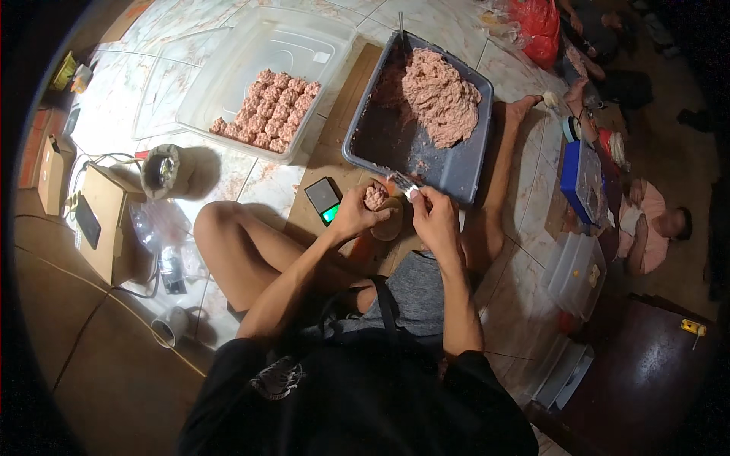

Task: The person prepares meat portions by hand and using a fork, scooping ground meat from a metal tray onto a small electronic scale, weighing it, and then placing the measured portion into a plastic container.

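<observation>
My left hand [358, 212] is closed around a small meat-filled dumpling [376, 196], its pink filling showing at the top. Just below the filling, a pale round wrapper [388, 223] lies beside my left fingers; whether it is one or a stack I cannot tell. My right hand [438, 219] grips a metal utensil [406, 185] smeared with filling, its tip pointing towards the dumpling. Beyond my hands, a grey plastic tub [418, 171] holds a large mound of minced meat [442, 97]. Several filled dumplings [274, 111] sit in rows in a clear plastic box [228, 134].
A small digital scale [323, 196] with a lit green display lies left of my left hand on cardboard [325, 162]. Further left are a stone-like pot [165, 171], a cardboard box [105, 228] and a mug [170, 326]. At right, other people sit near a blue container [570, 175] and plastic boxes [576, 273].
</observation>
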The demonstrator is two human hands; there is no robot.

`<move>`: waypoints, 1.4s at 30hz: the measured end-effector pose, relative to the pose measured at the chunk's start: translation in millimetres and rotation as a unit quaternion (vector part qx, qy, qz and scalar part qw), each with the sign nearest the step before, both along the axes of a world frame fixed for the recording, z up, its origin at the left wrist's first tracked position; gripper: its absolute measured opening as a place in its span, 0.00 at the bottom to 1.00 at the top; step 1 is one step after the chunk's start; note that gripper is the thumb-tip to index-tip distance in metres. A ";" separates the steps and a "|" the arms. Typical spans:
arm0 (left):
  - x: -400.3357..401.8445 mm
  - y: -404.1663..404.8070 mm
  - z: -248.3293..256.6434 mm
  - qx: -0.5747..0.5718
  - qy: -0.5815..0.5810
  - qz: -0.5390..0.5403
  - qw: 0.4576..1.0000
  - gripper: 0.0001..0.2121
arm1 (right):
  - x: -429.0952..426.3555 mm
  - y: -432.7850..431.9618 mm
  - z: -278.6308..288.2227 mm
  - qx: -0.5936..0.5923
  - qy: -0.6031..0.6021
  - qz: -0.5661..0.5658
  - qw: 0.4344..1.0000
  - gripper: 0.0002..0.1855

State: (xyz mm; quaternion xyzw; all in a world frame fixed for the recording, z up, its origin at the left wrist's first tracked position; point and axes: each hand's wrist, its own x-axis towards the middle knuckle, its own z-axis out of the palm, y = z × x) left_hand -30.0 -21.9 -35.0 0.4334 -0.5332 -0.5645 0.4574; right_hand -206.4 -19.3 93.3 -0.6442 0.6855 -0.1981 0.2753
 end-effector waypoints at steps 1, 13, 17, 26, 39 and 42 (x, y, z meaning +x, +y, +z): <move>0.4 0.0 0.9 0.003 -0.002 -0.001 1.000 0.15 | 2.0 1.4 5.8 0.005 -0.012 0.009 1.000 0.14; 19.2 10.9 31.3 -0.126 -0.126 -0.013 0.984 0.14 | 27.1 35.3 57.4 0.053 0.003 0.089 0.995 0.14; 26.9 18.4 24.9 -0.154 -0.164 0.044 0.973 0.14 | 26.4 31.6 58.4 0.076 -0.049 0.090 0.992 0.14; 32.0 28.8 53.1 -0.084 0.043 0.112 0.989 0.13 | -15.0 -10.8 94.5 -0.056 0.063 0.001 0.996 0.18; 47.2 24.3 63.1 -0.090 -0.021 0.139 0.986 0.10 | -68.6 -157.2 -36.4 0.140 0.411 0.118 0.893 0.14; 66.6 24.4 73.1 -0.069 0.004 0.147 0.987 0.12 | -67.7 -174.6 -37.9 0.130 0.450 0.173 0.867 0.14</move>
